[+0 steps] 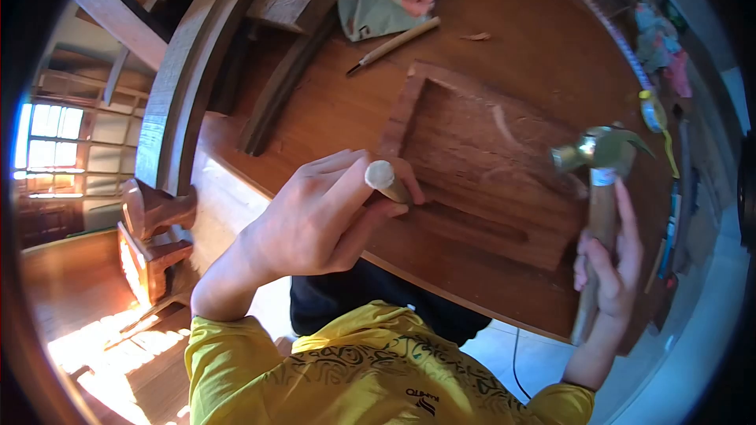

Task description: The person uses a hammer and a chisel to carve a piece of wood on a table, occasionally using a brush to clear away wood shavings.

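Observation:
My left hand (315, 208) is closed around the wooden handle of a chisel (382, 177), whose pale, flattened butt end points up towards me. Its blade is hidden behind my fingers. On the right, my right hand (614, 267) grips a claw hammer (602, 208) by its wooden handle, with the metal head up and the claw turned right. Between and beyond both hands lies a wooden panel (484, 153) with a raised border, a recessed middle and a long groove near its front side. The chisel is held over the panel's left front corner.
On the wooden tabletop (323, 102) lie another chisel (398, 43), a crumpled cloth (386, 12) and a wood shaving (476, 36). Curved timber pieces (197, 71) stand at the left. A tape measure (652, 110) and slim tools (672, 228) line the right side.

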Demonstrator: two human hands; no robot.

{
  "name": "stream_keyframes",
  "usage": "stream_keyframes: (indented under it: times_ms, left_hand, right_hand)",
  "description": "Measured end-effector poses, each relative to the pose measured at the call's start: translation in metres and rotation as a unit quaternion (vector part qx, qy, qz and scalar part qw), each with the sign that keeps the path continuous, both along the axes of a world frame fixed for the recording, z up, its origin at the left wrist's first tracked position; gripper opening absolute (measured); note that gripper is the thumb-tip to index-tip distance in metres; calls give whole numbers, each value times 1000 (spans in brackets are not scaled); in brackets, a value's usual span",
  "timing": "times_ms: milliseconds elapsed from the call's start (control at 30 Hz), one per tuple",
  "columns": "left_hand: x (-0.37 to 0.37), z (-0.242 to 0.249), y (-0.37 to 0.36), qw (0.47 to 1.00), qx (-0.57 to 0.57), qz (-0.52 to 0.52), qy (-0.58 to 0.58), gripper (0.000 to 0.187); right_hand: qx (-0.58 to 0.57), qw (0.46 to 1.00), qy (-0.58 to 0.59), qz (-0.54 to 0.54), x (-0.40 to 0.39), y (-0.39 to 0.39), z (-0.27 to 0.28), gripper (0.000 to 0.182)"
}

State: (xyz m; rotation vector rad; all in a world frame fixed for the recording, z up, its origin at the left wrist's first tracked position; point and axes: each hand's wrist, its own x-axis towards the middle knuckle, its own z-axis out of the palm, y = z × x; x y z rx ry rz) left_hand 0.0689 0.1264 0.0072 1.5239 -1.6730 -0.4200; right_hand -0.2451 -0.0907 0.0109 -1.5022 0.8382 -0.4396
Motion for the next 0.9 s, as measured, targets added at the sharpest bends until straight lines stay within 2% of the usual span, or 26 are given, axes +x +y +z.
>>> stream_keyframes:
  times_ms: [67, 100, 133, 200, 267, 400, 567, 667, 800, 900]
  left_hand:
    - [-7, 2, 0, 1000, -3, 27, 0, 26]
    - [-6, 7, 2, 999, 30, 15, -29, 25]
    - [-6, 0, 5, 999, 11, 20, -29, 23]
    - [-11, -5, 0, 999, -12, 25, -25, 21]
    - [-9, 1, 0, 999, -12, 32, -26, 20]
    - [-15, 5, -5, 998, -31, 15, -56, 18]
    - [-13, 7, -3, 995, -48, 7, -91, 15]
    - [-10, -4, -1, 993, -50, 19, -106, 15]
    - [-10, 2, -1, 990, -47, 20, -128, 15]
    - [-9, 3, 1, 987, -38, 21, -154, 15]
  right_hand:
    - [-68, 997, 27, 19, 2, 8, 7, 77]
    - [-142, 988, 35, 52, 3, 12, 14, 76]
    - [-216, 972, 40, 78, 4, 15, 21, 74]
    - [-399, 905, 4, 146, 19, 18, 48, 71]
    - [-490, 855, -46, 163, 38, 29, 80, 67]
    - [-535, 824, -34, 187, 46, 49, 116, 64]
    - [-567, 797, 59, 198, 50, 60, 108, 71]
    - [-548, 820, 30, 163, 51, 70, 116, 70]
    - [-538, 812, 130, 185, 44, 79, 117, 69]
    - [-548, 815, 93, 165, 39, 88, 118, 71]
